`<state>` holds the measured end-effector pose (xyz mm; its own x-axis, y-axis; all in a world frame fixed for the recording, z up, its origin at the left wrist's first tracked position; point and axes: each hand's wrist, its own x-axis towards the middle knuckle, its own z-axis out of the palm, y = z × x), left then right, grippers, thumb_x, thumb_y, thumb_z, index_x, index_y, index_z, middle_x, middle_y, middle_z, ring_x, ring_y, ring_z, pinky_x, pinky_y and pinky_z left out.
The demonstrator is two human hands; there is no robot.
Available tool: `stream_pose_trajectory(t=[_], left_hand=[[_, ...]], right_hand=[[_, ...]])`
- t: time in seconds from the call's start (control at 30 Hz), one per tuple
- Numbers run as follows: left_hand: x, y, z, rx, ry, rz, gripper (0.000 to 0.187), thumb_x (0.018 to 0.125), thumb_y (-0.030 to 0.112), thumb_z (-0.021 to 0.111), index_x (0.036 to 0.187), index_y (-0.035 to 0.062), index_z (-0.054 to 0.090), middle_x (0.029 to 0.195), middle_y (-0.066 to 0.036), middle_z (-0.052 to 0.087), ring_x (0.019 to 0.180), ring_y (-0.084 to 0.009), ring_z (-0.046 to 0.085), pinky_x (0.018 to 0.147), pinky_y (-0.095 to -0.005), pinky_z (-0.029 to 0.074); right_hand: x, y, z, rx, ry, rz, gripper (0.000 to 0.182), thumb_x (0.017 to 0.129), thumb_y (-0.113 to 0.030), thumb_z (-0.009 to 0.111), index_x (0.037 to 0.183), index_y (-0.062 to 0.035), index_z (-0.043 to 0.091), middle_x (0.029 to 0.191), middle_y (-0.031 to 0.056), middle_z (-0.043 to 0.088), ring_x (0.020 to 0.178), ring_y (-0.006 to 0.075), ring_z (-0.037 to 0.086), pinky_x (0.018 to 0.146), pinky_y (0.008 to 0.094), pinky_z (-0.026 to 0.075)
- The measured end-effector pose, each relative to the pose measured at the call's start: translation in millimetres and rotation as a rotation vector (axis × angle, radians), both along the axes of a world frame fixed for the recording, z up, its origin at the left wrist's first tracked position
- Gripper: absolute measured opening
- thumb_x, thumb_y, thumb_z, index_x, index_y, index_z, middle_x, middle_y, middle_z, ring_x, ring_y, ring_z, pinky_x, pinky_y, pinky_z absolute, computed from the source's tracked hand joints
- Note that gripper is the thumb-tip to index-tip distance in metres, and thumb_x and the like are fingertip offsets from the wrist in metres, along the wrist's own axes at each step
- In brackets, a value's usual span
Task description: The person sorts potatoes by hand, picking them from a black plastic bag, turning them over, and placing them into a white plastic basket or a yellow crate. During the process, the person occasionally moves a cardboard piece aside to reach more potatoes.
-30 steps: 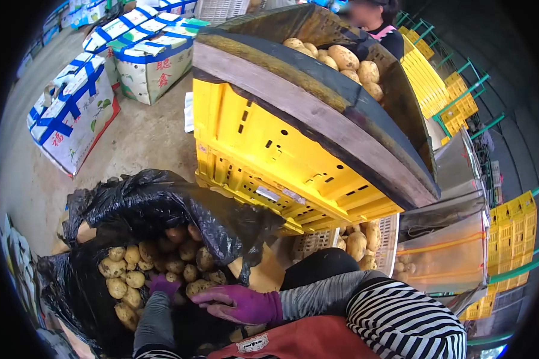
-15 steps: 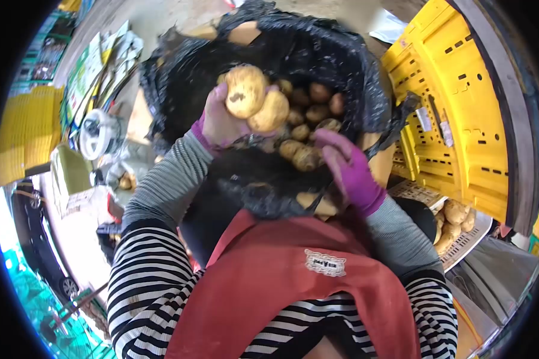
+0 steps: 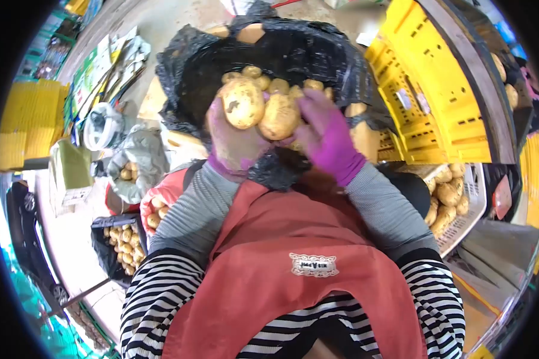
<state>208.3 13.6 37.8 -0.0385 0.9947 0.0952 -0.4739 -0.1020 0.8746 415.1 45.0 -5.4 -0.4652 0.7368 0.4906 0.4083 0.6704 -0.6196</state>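
Observation:
My left hand, in a purple glove, holds a large pale potato with a dark blemish. A second potato sits beside it, between my two hands. My right hand, also in a purple glove, is closed against the right side of that second potato; its fingertips are partly hidden. Both hands are over a container lined with a black plastic bag. Several smaller potatoes lie inside, beyond my hands.
A yellow crate stands on its side at the right, with a pale basket of potatoes below it. On the left are a grey bag, a red bag, a black-lined box of potatoes and a white bucket.
My right hand has moved up and inward from the loose potatoes to the second large potato. My left hand has come slightly nearer my body, still with the potatoes. The view has shifted.

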Motion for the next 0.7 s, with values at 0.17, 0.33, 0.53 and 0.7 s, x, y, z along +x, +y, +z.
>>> stream_pose_trajectory(t=[0.17,0.33,0.53,0.7], left_hand=[[16,-9,0,0.025,0.346,0.003,0.053,0.081,0.014,0.073,0.126,0.0070,0.046,0.118,-0.012,0.059,0.113,-0.0273,0.060,0.096,-0.0456,0.051],[23,4,-13,0.085,0.174,0.096,0.052,0.079,0.001,0.073,0.125,0.0021,0.047,0.112,-0.013,0.062,0.105,-0.0230,0.063,0.092,-0.0402,0.054],[13,9,-20,0.236,0.683,0.154,0.063,0.071,0.005,0.081,0.124,-0.0017,0.047,0.111,-0.011,0.065,0.105,-0.0223,0.064,0.094,-0.0339,0.052],[22,-1,6,-0.055,-0.084,-0.124,0.059,0.075,0.003,0.079,0.125,0.0027,0.049,0.116,-0.011,0.063,0.109,-0.0231,0.062,0.094,-0.0354,0.051]], right_hand=[[9,5,8,-0.469,0.061,0.051,0.058,0.088,-0.022,0.066,0.139,-0.0040,0.047,0.138,0.0225,0.049,0.131,0.0396,0.045,0.108,0.0419,0.038],[-4,-15,12,-0.044,0.070,0.001,0.065,0.088,-0.029,0.066,0.141,-0.0011,0.043,0.137,0.0248,0.049,0.130,0.0406,0.045,0.108,0.0427,0.038],[-17,-11,5,-0.206,0.076,-0.145,0.056,0.089,-0.028,0.065,0.136,-0.0009,0.049,0.128,0.0251,0.056,0.122,0.0402,0.053,0.103,0.0435,0.042],[-5,5,-1,-0.130,0.101,-0.088,0.046,0.090,-0.017,0.063,0.132,-0.0010,0.053,0.127,0.0228,0.058,0.107,0.0365,0.062,0.092,0.0425,0.050]])
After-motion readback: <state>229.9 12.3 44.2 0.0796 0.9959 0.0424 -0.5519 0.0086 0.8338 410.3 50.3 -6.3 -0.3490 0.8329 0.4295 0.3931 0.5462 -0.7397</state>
